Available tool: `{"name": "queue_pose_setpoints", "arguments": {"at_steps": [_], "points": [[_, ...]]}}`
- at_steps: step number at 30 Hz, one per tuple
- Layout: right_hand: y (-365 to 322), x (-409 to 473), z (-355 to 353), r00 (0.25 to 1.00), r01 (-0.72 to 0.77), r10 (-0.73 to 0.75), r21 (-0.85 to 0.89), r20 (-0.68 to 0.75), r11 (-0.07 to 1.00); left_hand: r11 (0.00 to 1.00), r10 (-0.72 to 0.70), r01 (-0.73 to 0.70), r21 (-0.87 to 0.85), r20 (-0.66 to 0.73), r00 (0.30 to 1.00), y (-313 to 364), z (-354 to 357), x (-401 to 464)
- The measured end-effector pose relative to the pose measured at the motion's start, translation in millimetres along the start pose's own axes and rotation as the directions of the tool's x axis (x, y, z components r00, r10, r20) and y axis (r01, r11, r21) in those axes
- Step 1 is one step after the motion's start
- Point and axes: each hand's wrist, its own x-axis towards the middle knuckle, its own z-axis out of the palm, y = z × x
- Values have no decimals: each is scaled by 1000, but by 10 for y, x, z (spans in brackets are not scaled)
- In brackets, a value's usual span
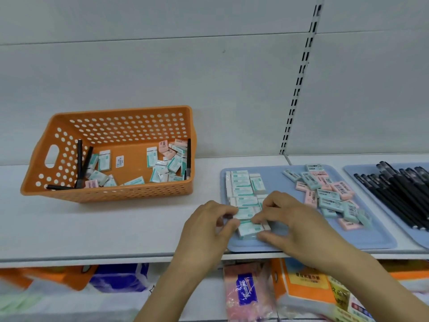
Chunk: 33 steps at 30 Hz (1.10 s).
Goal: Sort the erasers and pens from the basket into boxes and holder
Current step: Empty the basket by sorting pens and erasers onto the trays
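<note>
White shelf (104, 228) is carrying the goods. Below the shelf, packaged tissue packs (246, 291) are lying; a slotted upright rail (299, 82) is rising behind it against grey panelling.

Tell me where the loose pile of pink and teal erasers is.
In the head view, the pile lies on the right half of the blue tray, right of the right hand and left of the black pens.

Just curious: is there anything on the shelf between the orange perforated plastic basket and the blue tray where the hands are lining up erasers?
No. In the head view, that stretch of white shelf between the orange perforated plastic basket and blue tray is bare.
</note>
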Motion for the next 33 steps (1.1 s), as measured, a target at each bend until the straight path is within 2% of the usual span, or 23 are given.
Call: {"name": "queue_pose_setpoints", "arguments": {"at_steps": [4, 7, 9, 11, 13, 15, 17, 20, 22, 24, 26, 29, 33], "points": [[-77, 65, -30, 997, 40, -36, 54, -72, 998, 997, 79, -79, -11, -23, 997, 92, -157, -77], [-239, 256, -86, 974, 103, -63, 176, -219, 979, 981, 121, -134, -140, -101, 988, 207, -505, -152], [-448, 458, -123, 946, 170, -87, 249, -312, 953, 966, 107, -155, -208, -225, 969, 176, -838, -142], [-695, 698, -136, 920, 250, -142, 266, -366, 931, 969, 50, -137, -204, -380, 924, -5, -1194, -79], [-945, 955, -129, 910, 314, -206, 272, -360, 910, 996, 18, -63, -71, -512, 859, -323, -1560, 32], [-1168, 1223, -102, 915, 348, -259, 284, -308, 893, 978, 104, 22, 206, -581, 807, -680, -1892, 158], [-1387, 1506, -49, 947, 313, -275, 288, -165, 905, 908, 163, 105, 406, -571, 804, -1051, -2175, 287], [-1683, 1951, 136, 964, 193, -232, 257, 131, 947, 849, 10, 281, 448, -545, 838, -1472, -2425, 428], [-1873, 2214, 316, 941, 125, -182, 206, 286, 971, 883, -78, 286, 372, -483, 872, -1636, -2441, 467], [-2043, 2431, 511, 916, 41, -93, 140, 390, 989, 963, -162, 238, 123, -443, 882, -1677, -2384, 466], [-2211, 2593, 668, 904, -10, -29, 89, 426, 996, 978, -207, 202, -58, -440, 874, -1671, -2349, 449], [-2409, 2695, 761, 866, -84, 8, 130, 500, 988, 975, -210, 154, -160, -442, 872, -1706, -2340, 451], [-2481, 2714, 800, 836, -75, -32, 171, 548, 982, 968, -218, 134, -211, -449, 867, -1734, -2337, 451]]}}
